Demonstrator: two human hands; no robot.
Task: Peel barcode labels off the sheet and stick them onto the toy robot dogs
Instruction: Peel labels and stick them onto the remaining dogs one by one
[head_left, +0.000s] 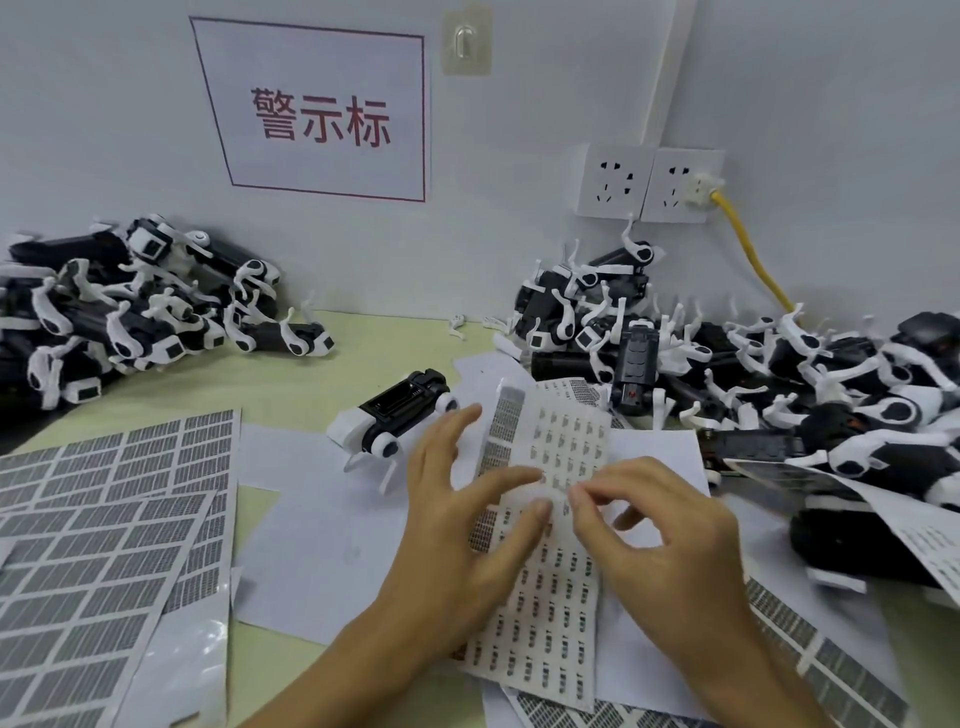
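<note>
Rear wall (519, 249) pale grey-white, corner at right. White sign (322, 111) w/ red border and red characters. Clear adhesive hook (466, 40) above. Two sockets (649, 183); yellow cable (753, 254) plugged in. Tabletop (291, 374) pale green.

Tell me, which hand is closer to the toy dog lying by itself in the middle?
Left. The left hand reaches up just below-right of the lone toy dog; the right hand sits farther right, picking at the label sheet.

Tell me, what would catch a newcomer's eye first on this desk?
Probably the two heaps of black-and-white toy robot dogs, one far left and one far right, with a single dog lying between them. In front, both hands work on a label sheet.
</note>
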